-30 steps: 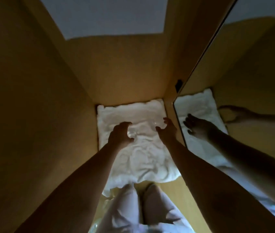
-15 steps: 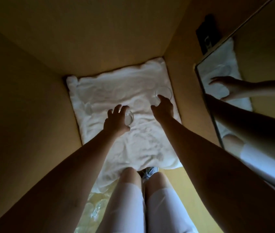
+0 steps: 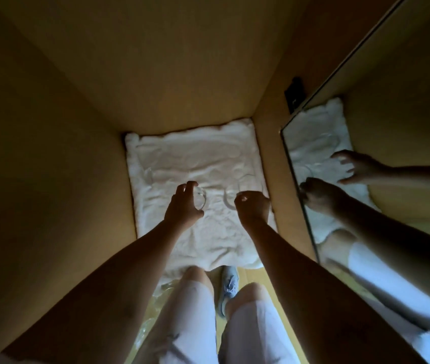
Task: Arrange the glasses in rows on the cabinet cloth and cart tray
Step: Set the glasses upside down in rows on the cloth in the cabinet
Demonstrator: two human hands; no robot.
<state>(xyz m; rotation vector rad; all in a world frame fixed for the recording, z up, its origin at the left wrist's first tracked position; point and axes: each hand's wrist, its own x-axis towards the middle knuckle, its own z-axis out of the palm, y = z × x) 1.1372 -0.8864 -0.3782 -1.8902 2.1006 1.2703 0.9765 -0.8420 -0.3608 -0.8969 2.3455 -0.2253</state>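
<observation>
Cabinet walls, dim wood, fill the frame. White cloth covers its floor at centre. Mirrored panel at right. Left hand curls round a clear glass at mid-cloth. Right hand grips second glass, just beside.

Dim wooden cabinet, and a crumpled white cloth covers its bottom, running from the back wall to the front edge. A clear glass sits near the cloth's left edge. A second glass and a third glass are side by side at mid-cloth.
</observation>
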